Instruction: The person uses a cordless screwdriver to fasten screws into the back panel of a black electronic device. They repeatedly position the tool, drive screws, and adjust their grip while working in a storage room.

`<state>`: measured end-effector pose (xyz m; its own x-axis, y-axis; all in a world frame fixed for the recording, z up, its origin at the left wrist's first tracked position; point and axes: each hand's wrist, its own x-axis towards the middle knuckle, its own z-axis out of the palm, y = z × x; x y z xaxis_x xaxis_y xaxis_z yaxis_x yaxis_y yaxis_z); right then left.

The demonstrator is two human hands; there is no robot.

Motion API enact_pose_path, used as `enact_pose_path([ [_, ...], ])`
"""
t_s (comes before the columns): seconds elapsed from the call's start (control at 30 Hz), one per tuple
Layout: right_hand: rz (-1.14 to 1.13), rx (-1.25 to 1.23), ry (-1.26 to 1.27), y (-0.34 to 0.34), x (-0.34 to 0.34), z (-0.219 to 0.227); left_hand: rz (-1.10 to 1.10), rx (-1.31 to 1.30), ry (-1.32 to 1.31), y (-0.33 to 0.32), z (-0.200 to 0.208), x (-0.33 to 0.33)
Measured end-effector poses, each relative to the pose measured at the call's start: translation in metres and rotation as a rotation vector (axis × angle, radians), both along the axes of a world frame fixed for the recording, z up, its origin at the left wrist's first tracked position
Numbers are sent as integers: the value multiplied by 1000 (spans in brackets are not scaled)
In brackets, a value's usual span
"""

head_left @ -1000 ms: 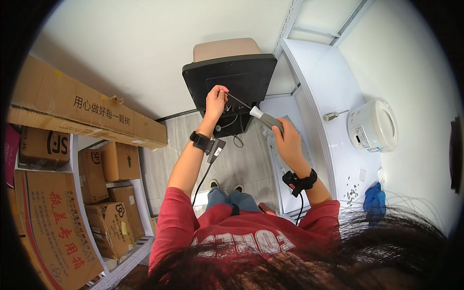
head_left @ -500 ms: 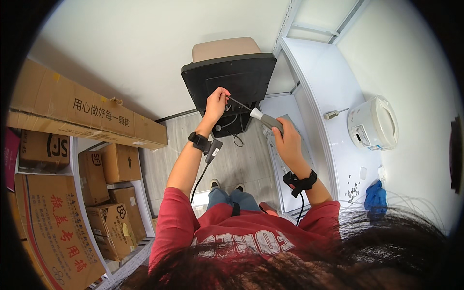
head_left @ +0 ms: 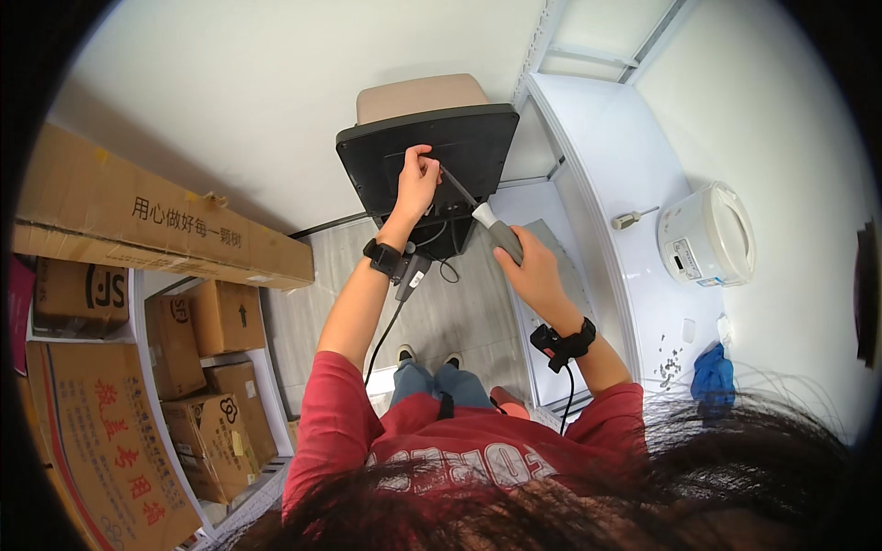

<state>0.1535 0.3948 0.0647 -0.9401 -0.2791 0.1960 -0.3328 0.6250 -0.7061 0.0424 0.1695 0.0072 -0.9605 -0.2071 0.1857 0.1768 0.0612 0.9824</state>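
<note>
My right hand (head_left: 535, 271) is closed round the grey handle of a screwdriver (head_left: 501, 231). Its metal shaft points up and to the left, and the tip ends beside the fingers of my left hand (head_left: 418, 182). Those fingers are bent in a pinch at the tip; whatever they hold, if anything, is too small to make out. Both hands are in front of a black panel (head_left: 372, 156) with a beige rounded part (head_left: 423, 95) behind its top edge. Under the panel, a black base with thin cables is partly hidden by my left wrist.
On the right, a white shelf (head_left: 611, 174) bears a second screwdriver (head_left: 634, 219), a white rice cooker (head_left: 706, 234), small dark bits (head_left: 669, 367) and a blue bag (head_left: 713, 375). A long cardboard box (head_left: 165, 211) and shelved cartons stand left. Cables hang from both wrist devices.
Both hands have shifted slightly up and left against the black panel, the screwdriver moving with my right hand. My left index finger has lifted a little. The view has also shifted slightly.
</note>
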Motion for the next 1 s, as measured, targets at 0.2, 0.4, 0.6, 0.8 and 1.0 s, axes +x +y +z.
enact_pose_path([
  [0.2,-84,-19,60,-5,-16,-14,88,-405,-39,4,14,-2],
  [0.4,-101,-59,67,-28,-37,-25,345,-1114,305,-25,37,-30],
  [0.6,-85,-66,38,-45,-47,-24,276,-1279,276,-45,43,-67],
  [0.8,-126,-91,48,-49,-52,-32,224,-1233,258,-44,37,-75],
  [1.0,-147,-88,57,-56,-54,-37,237,-1226,322,-43,34,-75],
])
